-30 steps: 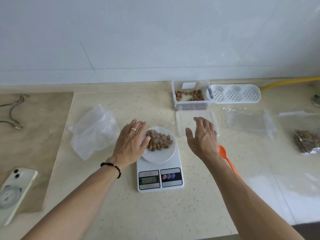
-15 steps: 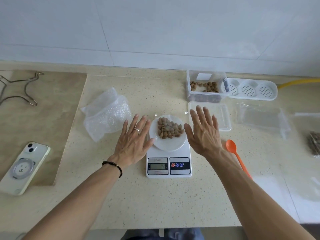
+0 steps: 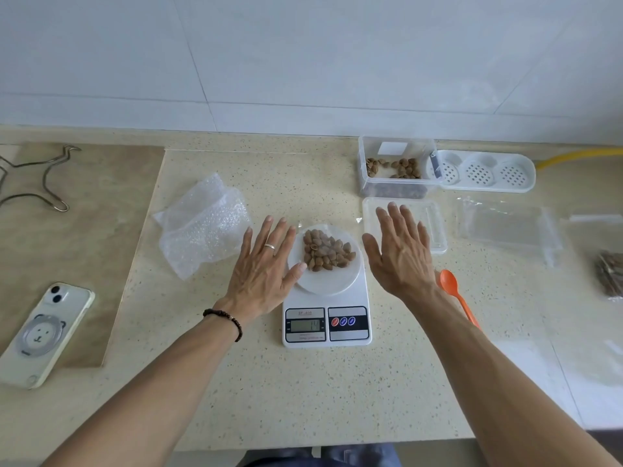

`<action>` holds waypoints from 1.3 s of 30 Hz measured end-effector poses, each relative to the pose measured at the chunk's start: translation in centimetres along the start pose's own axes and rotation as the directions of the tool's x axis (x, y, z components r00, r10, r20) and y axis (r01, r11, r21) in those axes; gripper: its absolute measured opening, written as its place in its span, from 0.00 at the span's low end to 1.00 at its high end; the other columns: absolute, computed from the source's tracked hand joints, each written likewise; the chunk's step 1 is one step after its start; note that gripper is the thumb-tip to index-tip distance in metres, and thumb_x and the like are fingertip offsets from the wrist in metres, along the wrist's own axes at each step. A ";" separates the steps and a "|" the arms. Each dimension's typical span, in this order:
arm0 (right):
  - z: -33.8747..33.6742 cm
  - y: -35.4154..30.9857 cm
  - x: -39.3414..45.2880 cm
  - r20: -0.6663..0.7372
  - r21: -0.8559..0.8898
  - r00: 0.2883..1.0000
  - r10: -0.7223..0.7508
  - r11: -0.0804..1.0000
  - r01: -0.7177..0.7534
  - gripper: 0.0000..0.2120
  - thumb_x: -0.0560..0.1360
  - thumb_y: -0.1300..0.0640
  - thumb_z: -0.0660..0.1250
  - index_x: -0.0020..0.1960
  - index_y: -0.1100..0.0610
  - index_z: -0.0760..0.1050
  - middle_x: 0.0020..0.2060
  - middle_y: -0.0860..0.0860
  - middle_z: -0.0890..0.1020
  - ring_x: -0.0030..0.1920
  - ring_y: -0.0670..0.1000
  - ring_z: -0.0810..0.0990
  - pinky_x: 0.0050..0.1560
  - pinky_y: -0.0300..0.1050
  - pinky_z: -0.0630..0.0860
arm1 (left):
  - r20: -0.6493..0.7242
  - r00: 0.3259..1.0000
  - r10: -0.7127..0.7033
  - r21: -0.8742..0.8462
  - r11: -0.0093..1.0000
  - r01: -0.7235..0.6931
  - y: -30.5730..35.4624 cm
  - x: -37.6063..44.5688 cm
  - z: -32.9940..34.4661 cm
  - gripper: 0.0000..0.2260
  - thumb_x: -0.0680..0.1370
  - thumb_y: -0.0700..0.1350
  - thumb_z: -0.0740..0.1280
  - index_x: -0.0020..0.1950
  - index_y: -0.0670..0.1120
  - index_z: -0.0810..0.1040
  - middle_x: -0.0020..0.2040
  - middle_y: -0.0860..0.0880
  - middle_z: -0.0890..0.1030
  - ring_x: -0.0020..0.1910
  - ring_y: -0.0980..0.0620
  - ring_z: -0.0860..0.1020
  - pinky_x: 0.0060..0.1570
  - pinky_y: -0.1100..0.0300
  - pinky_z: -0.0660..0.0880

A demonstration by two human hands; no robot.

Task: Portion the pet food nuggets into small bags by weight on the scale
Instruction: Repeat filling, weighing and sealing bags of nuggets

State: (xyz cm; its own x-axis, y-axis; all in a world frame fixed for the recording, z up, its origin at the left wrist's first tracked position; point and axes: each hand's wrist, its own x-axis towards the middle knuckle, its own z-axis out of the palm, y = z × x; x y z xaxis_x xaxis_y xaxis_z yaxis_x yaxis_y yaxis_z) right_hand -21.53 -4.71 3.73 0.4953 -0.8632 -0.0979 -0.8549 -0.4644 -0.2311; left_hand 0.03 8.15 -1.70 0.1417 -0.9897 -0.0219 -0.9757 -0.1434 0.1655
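Note:
A white digital scale (image 3: 326,323) stands at the counter's middle, its display lit. On its round platform (image 3: 323,284) lies a small clear bag with a heap of brown nuggets (image 3: 326,251). My left hand (image 3: 266,264) is spread flat just left of the platform, thumb at its rim. My right hand (image 3: 399,252) hovers spread to the right of the scale, holding nothing. A clear tub (image 3: 397,168) with more nuggets stands at the back right. An orange spoon (image 3: 456,296) lies right of the scale, partly under my right forearm.
The tub's clear lid (image 3: 435,227) lies behind my right hand. Empty clear bags (image 3: 509,227) and a filled bag (image 3: 612,274) lie at the right. Crumpled bubble wrap (image 3: 202,227) sits left of the scale. A phone (image 3: 43,335) rests on the brown board; a white perforated tray (image 3: 485,170) is at the back.
Both hands have flattened, with fingers spread, beside the scale. My head has tilted, so the whole scene sits a little differently in view.

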 end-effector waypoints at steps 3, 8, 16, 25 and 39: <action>-0.5 1.6 -0.3 -0.045 0.117 0.993 0.113 0.987 -0.107 0.28 0.82 0.44 0.51 0.78 0.56 0.55 0.78 0.56 0.57 0.79 0.56 0.50 0.77 0.56 0.50 | -0.008 0.999 0.033 -0.030 0.999 -0.033 1.2 1.7 -0.5 0.34 0.80 0.64 0.38 0.79 0.44 0.50 0.80 0.43 0.52 0.79 0.45 0.44 0.76 0.42 0.44; -1.3 5.3 -1.5 0.001 0.293 0.932 0.361 0.892 -0.346 0.25 0.81 0.47 0.57 0.75 0.58 0.62 0.70 0.59 0.70 0.69 0.60 0.67 0.66 0.57 0.65 | -0.015 0.990 0.138 -0.087 0.987 -0.138 5.0 6.4 -1.6 0.34 0.79 0.63 0.39 0.79 0.43 0.55 0.78 0.43 0.59 0.79 0.44 0.48 0.76 0.42 0.45; -1.6 7.1 -2.5 0.375 0.719 0.820 0.433 0.422 -0.552 0.13 0.78 0.51 0.66 0.53 0.60 0.79 0.45 0.55 0.85 0.44 0.52 0.84 0.50 0.52 0.81 | 0.188 0.980 0.060 -0.247 0.969 -0.012 11.0 14.1 -2.0 0.22 0.81 0.52 0.53 0.72 0.43 0.63 0.57 0.41 0.78 0.60 0.40 0.74 0.59 0.46 0.69; -3.0 5.3 -0.5 0.357 0.865 0.843 0.403 0.197 -0.461 0.06 0.77 0.62 0.68 0.48 0.65 0.81 0.36 0.54 0.78 0.35 0.50 0.76 0.39 0.42 0.79 | 0.159 0.987 -0.010 -0.637 0.763 0.110 10.8 15.4 -6.5 0.11 0.79 0.50 0.64 0.55 0.46 0.79 0.46 0.50 0.81 0.48 0.50 0.79 0.46 0.59 0.74; -12.4 -0.2 1.5 -0.080 0.854 0.953 0.292 0.513 -0.086 0.16 0.79 0.56 0.65 0.40 0.68 0.73 0.31 0.53 0.71 0.33 0.50 0.68 0.35 0.47 0.69 | -0.134 0.987 -0.094 -0.854 0.516 -0.067 9.3 11.7 -18.4 0.11 0.80 0.45 0.65 0.39 0.42 0.76 0.31 0.49 0.74 0.29 0.56 0.70 0.33 0.65 0.69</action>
State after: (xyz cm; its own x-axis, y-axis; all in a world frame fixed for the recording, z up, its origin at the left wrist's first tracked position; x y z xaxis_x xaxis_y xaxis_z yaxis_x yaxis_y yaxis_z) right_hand -22.55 -8.36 15.67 0.2099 -0.9742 -0.0836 -0.3500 0.0050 -0.9367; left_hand -4.26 -4.72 17.75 0.2535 -0.9627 0.0948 -0.3701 -0.0060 0.9290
